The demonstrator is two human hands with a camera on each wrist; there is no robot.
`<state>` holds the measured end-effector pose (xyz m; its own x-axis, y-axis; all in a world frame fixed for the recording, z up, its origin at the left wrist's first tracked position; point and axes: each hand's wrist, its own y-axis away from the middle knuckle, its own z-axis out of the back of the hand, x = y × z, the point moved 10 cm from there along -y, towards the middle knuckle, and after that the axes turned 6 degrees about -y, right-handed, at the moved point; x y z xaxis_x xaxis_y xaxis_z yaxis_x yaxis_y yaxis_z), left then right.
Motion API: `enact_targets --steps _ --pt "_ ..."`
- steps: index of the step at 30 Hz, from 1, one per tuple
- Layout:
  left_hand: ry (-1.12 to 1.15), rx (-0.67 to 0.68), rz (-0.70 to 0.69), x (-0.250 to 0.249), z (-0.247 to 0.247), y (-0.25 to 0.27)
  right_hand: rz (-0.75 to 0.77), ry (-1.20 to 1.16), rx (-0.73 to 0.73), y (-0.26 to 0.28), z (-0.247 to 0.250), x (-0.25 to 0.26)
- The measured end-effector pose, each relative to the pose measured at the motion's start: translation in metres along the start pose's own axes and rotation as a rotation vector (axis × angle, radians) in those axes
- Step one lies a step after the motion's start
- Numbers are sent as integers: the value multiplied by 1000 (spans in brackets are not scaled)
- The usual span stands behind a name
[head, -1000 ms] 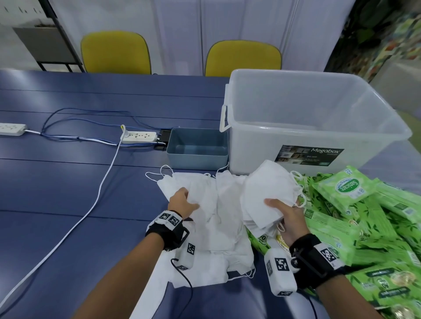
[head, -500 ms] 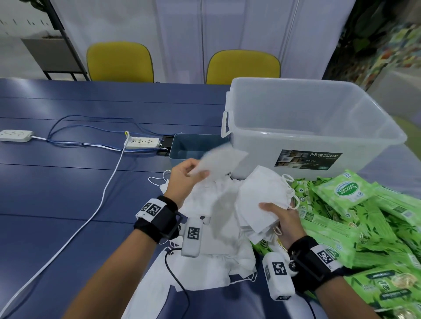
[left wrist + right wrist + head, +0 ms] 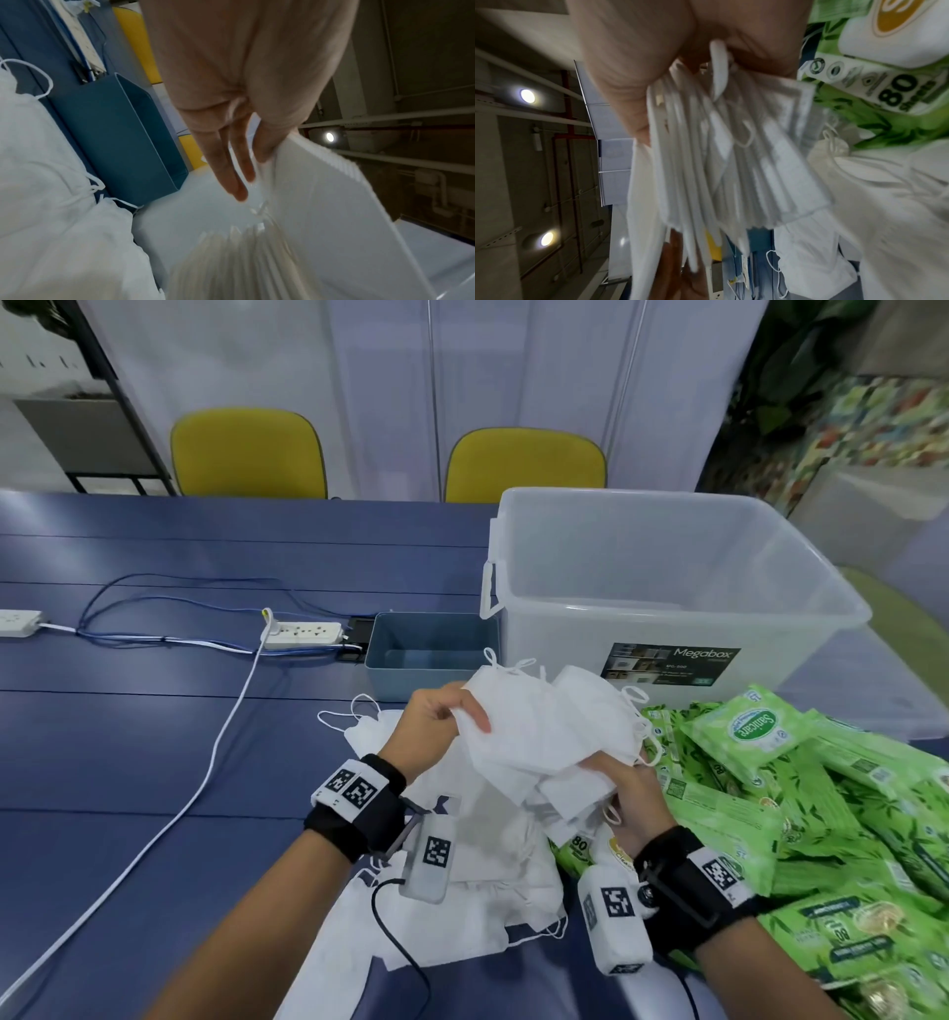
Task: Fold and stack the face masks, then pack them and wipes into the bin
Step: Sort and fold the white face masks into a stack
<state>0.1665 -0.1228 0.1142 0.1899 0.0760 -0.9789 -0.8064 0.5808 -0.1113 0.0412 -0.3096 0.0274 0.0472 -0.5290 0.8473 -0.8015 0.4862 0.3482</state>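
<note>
The clear bin (image 3: 667,608) stands on the table (image 3: 154,762) at one o'clock, the small tray (image 3: 431,654) touching its left side. Wipe packs (image 3: 821,814) are heaped at three o'clock, before the bin. Loose masks (image 3: 462,891) lie at six o'clock. A power strip (image 3: 303,634) sits at eleven o'clock, two chairs (image 3: 249,454) behind the table.

Two yellow chairs (image 3: 249,453) behind blue table (image 3: 128,762); power strip (image 3: 303,634), small blue tray (image 3: 431,654).

clear bin (image 3: 667,588): "Megabox" | wipes pack (image 3: 755,731): "Sanicare" | wipes pack label (image 3: 895,91): "80 SHEETS"
</note>
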Motion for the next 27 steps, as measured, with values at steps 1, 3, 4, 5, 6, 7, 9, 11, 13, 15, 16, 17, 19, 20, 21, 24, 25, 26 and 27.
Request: enact_targets --steps 1,3,4,5,6,7,9,11,13,15,16,17,19,20,21,24,25,26,27 --pt "20 5 42 4 0 1 6 12 -4 1 0 2" --pt "57 20 123 10 0 2 10 20 -21 2 3 4" --pt "82 34 154 12 0 2 7 15 -29 1 4 4" --pt "111 54 183 13 -1 3 4 11 -31 1 5 4" --pt "143 81 206 13 -1 4 2 7 -27 1 6 4" --pt "183 111 223 12 -2 5 1 1 -21 1 6 4" --pt "227 135 241 13 -1 7 2 -13 -12 0 7 5" --pt "176 71 243 18 7 6 6 -23 -16 -1 8 6" --pt "68 0 204 17 15 2 9 -16 -18 -1 9 6" --pt "45 8 148 10 12 -1 26 7 -6 -1 7 9" --pt "46 18 120 5 10 -2 35 20 7 0 6 11" --pt "49 27 99 0 9 -3 42 27 20 0 5 12" --pt "53 31 94 -6 6 -4 55 39 43 3 2 16" --pt "32 18 95 -9 7 -4 59 49 55 3 1 17" --pt "6 -7 93 -10 10 -5 57 56 64 4 0 17" --pt "-37 -10 102 -13 14 -7 39 62 72 3 -1 14" --pt "-61 33 107 -14 12 -7 37 60 72 2 0 14" --pt "-100 100 109 -14 8 -7 39 59 76 2 -1 14" --pt "-144 182 109 -15 2 -6 42 55 95 2 -2 15"
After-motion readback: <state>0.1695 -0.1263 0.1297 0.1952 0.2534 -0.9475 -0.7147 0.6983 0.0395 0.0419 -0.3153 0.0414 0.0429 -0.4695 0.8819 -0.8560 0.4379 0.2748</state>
